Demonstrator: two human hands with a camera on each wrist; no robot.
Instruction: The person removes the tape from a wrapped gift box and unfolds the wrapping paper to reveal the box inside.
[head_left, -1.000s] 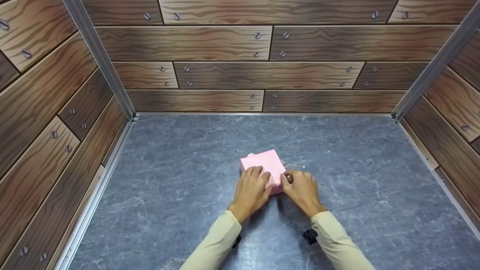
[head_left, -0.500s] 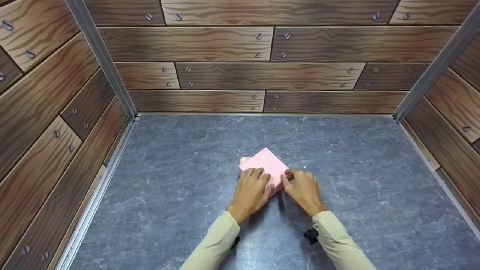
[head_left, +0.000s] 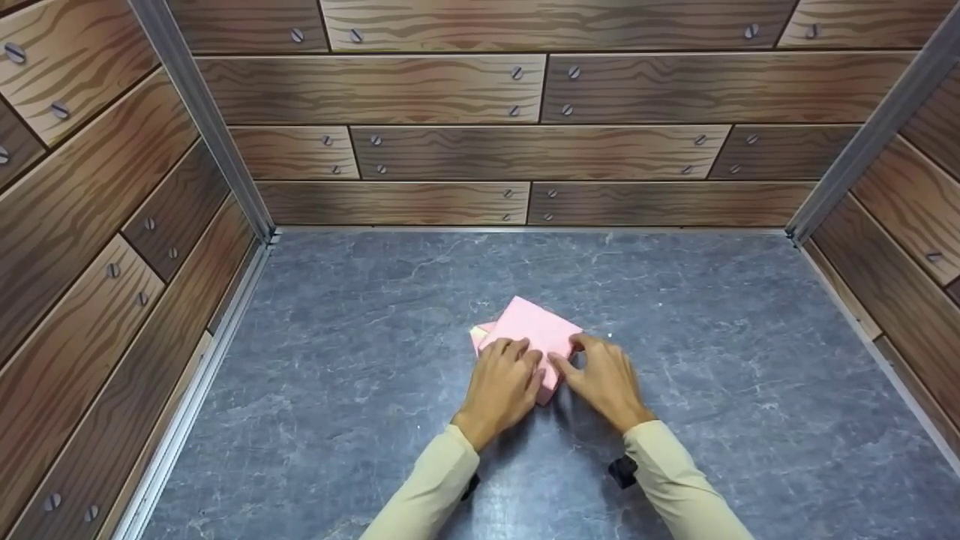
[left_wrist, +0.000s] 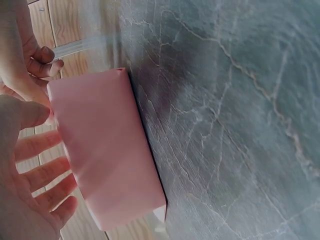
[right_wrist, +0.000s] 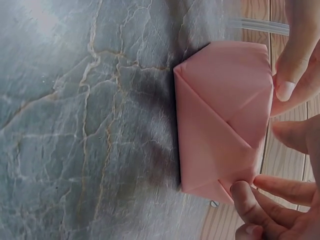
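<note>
Angled pink paper-wrapped box (head_left: 531, 321) on grey surface (head_left: 337, 337)

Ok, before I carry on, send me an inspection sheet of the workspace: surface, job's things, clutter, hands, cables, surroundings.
Surface: grey, marbled table, light veins.
Job's things: pink package on the table, its near end creased diagonally; a flap with a pale patch juts out at its far left.
Clutter: a tiny white speck, right of the package.
Hands: left hand rests on the package; right hand has bent fingers at its right-hand end.
Cables: nothing seen.
Surroundings: plank-patterned walls, metal posts at the corners.
</note>
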